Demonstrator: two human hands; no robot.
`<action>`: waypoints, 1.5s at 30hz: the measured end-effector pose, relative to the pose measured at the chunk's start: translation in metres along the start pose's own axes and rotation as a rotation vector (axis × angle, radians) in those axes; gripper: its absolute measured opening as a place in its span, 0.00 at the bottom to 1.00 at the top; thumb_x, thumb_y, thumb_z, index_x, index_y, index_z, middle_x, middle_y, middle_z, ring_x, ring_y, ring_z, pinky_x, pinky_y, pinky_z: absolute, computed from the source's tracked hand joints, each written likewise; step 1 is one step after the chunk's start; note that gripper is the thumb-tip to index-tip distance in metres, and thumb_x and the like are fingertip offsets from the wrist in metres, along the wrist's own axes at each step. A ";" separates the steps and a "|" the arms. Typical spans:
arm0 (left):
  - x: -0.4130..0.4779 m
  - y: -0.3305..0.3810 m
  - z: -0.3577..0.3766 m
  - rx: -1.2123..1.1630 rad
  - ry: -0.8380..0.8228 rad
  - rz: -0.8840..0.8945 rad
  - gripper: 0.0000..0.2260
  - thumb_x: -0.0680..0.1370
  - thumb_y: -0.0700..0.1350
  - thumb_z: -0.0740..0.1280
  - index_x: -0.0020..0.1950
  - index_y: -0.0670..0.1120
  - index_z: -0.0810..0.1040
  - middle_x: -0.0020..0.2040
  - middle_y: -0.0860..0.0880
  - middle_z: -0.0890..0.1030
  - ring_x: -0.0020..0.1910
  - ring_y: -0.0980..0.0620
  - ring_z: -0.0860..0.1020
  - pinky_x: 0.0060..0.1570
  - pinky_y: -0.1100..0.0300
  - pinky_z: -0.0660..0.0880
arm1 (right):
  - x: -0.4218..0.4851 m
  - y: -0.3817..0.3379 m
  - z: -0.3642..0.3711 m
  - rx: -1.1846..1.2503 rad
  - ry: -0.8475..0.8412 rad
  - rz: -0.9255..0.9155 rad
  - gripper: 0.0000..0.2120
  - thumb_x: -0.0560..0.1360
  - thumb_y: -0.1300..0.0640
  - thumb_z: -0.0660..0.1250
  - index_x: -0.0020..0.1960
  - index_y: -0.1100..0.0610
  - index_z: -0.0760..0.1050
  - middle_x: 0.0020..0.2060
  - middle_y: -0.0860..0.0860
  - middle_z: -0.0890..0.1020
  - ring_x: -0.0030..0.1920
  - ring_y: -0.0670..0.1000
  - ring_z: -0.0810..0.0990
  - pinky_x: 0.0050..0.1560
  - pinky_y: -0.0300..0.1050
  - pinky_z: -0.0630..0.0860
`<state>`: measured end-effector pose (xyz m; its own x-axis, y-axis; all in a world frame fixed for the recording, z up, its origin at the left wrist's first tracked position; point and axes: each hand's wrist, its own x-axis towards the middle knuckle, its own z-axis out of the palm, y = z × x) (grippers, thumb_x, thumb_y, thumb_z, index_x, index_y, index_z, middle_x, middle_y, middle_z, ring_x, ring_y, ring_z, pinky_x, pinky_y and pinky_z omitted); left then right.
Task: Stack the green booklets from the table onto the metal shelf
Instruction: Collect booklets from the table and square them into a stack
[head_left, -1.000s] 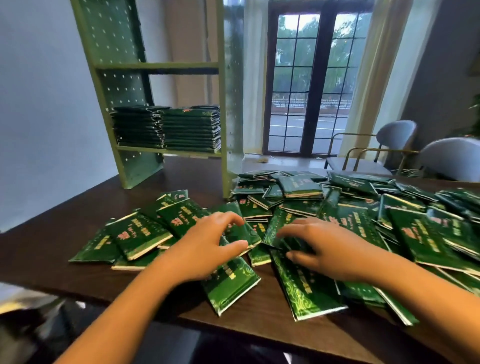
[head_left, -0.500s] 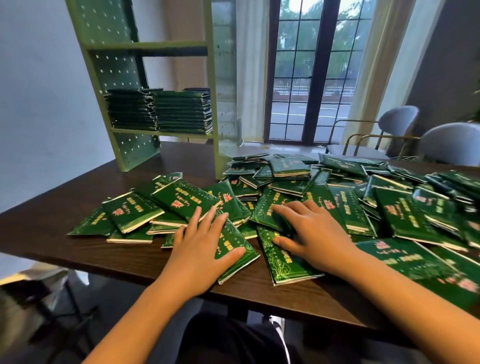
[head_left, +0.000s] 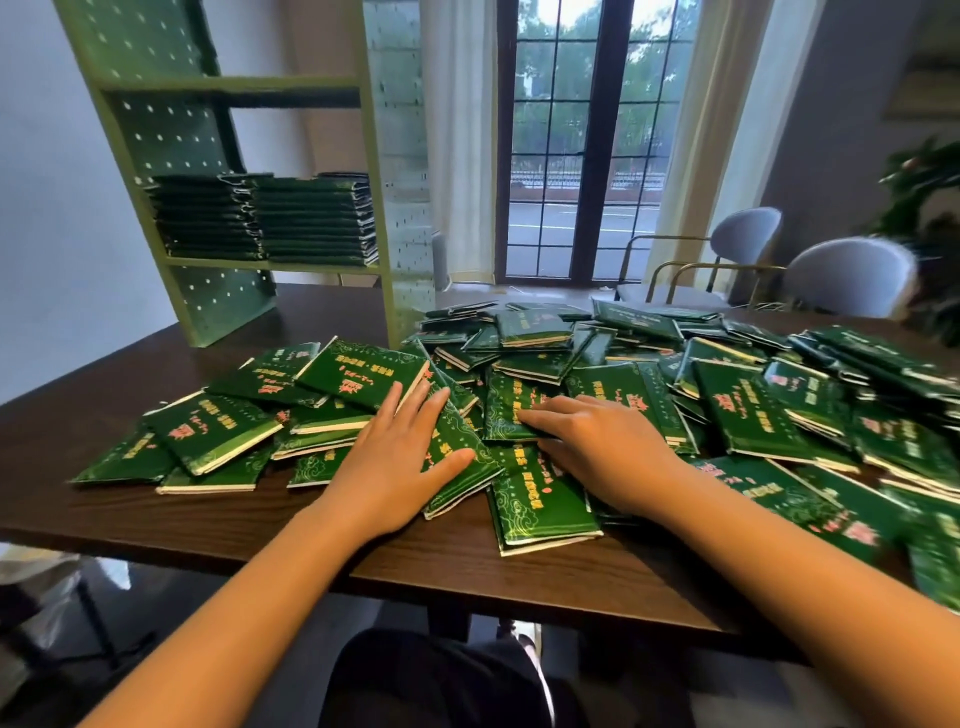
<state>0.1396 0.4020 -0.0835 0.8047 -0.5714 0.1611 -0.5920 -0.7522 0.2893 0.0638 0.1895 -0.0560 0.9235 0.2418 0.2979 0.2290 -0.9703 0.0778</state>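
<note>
Head view: my left hand (head_left: 400, 457) lies palm down on the heap of loose green glossy booklets (head_left: 753, 415), fingers straight and spread, thumb stretched out to the right; it grips nothing. It rests on one tilted green booklet with gold and red print (head_left: 460, 457), whose near corner reaches toward the table edge. My right hand (head_left: 597, 447) is also palm down, just beside the left, with its fingers extended and pointing left across the covers; they are flat to slightly bent and hold nothing. A further green booklet with a pale scroll pattern (head_left: 540, 514) lies in front of the right hand, nearest to the table edge. The heap covers the middle and right of the dark brown wooden table (head_left: 467, 577); the booklets overlap at mixed angles, and those at the far right are blurred. The light green perforated metal shelf (head_left: 171, 130) stands upright on the far left part of the table, well apart from both hands. Its lower board carries two neat piles side by side and touching: the left stack of green booklets (head_left: 202, 218) and the right stack of green booklets (head_left: 317, 221), of about equal height. The upper board above them shows no load. Behind the table stands a dark-framed paned window (head_left: 587, 140) flanked by pale curtains (head_left: 457, 135). Two grey padded chairs with brass-coloured frames (head_left: 852, 275) stand at the far right, next to a leafy green plant (head_left: 924, 187).
</note>
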 end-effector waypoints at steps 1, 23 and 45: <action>0.003 0.000 0.000 0.004 0.010 0.016 0.34 0.78 0.64 0.53 0.79 0.54 0.44 0.79 0.54 0.41 0.77 0.52 0.36 0.76 0.49 0.45 | -0.001 0.003 0.000 0.010 0.007 -0.003 0.18 0.81 0.51 0.58 0.71 0.49 0.68 0.64 0.46 0.76 0.60 0.53 0.77 0.54 0.51 0.76; 0.000 0.008 0.002 0.260 0.385 -0.306 0.44 0.69 0.76 0.51 0.71 0.43 0.57 0.55 0.45 0.80 0.60 0.44 0.75 0.58 0.50 0.65 | 0.003 -0.018 -0.003 -0.237 -0.055 0.204 0.39 0.70 0.24 0.48 0.65 0.53 0.65 0.52 0.53 0.76 0.49 0.56 0.79 0.38 0.46 0.70; 0.009 0.016 -0.020 -0.627 0.432 -0.023 0.31 0.74 0.40 0.71 0.73 0.48 0.60 0.50 0.51 0.74 0.53 0.45 0.77 0.54 0.51 0.74 | -0.012 0.024 -0.021 0.088 0.509 0.079 0.13 0.78 0.51 0.58 0.52 0.55 0.80 0.40 0.48 0.83 0.41 0.53 0.78 0.31 0.44 0.72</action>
<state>0.1384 0.3911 -0.0589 0.8387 -0.2812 0.4664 -0.5427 -0.3613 0.7582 0.0521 0.1637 -0.0376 0.6776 0.1175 0.7260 0.2094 -0.9771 -0.0374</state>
